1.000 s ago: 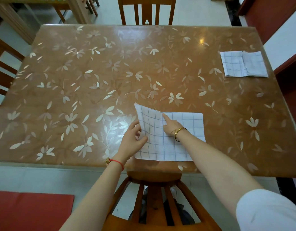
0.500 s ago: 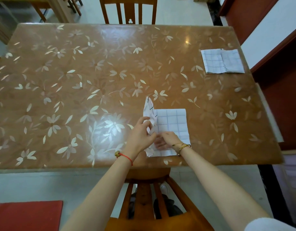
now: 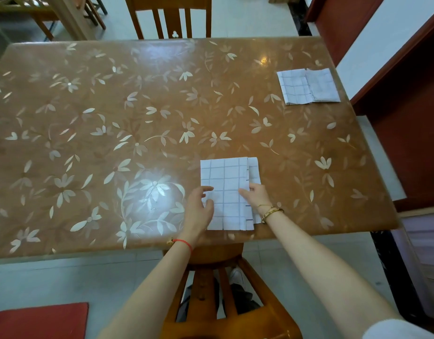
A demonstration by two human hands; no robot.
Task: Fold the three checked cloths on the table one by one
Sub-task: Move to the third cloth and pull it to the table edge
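Laid over since half a second ago, the flap that the left hand [image 3: 198, 211] was lifting now lies flat, and the white checked cloth [image 3: 225, 177] has become a narrower upright rectangle. It sits near the front edge of the glossy brown leaf-patterned surface [image 3: 88, 143], slightly right of centre, with a thin strip of the lower layer showing along its right side.

Two bare forearms reach in from below. The left hand rests at the cloth's left edge, its fingers loosely bent, with the thumb and fingertips touching the fabric and gripping nothing. The right hand [image 3: 257, 195] lies on the cloth's right part, its fingers stretched leftward and flat, pressing rather than holding.

Two wooden slat-backed chairs are plain: one chair [image 3: 171, 18] beyond the far edge, one chair [image 3: 206, 289] tucked under the near edge. One red mat [image 3: 39, 319] lies on the floor at lower left.

At the far right corner, well apart from the hands, lie two more folded pieces edge to edge: a clearly gridded checked piece [image 3: 295, 88] and a paler folded piece [image 3: 323, 85]. That makes three in all.

Gold bracelets [image 3: 272, 211] circle the right wrist, and one red string [image 3: 184, 242] the left.
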